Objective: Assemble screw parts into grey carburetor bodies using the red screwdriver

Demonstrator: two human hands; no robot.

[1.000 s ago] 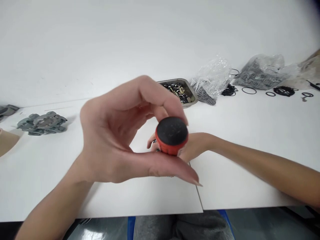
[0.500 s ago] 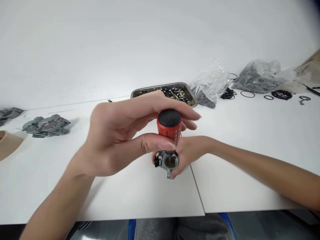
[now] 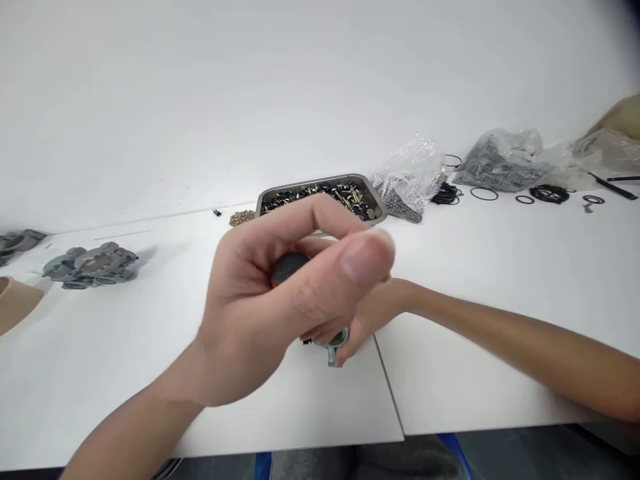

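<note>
My left hand (image 3: 280, 300) is curled round a red screwdriver (image 3: 289, 267), of which only the black end cap and a sliver of red show. Its thumb and index finger lie over the handle and hide the shaft. Below and partly behind it, my right hand (image 3: 367, 323) grips a small grey metal carburetor-like part (image 3: 332, 353) by its right side, low over the white table. Most of that part is covered by my left hand; a round opening and a short stub remain visible.
A metal tray (image 3: 381, 217) of small parts stands behind my hands, beside a pile of brass pieces (image 3: 242, 218). Plastic bags (image 3: 500, 160) and black rings (image 3: 549, 194) lie at right. Grey castings (image 3: 93, 265) and a beige ring (image 3: 17, 303) are at left.
My left hand has closed further round the screwdriver, its thumb swinging up and across the handle. The handle sits farther left, and more of the grey part is hidden. My right hand keeps its grip.
</note>
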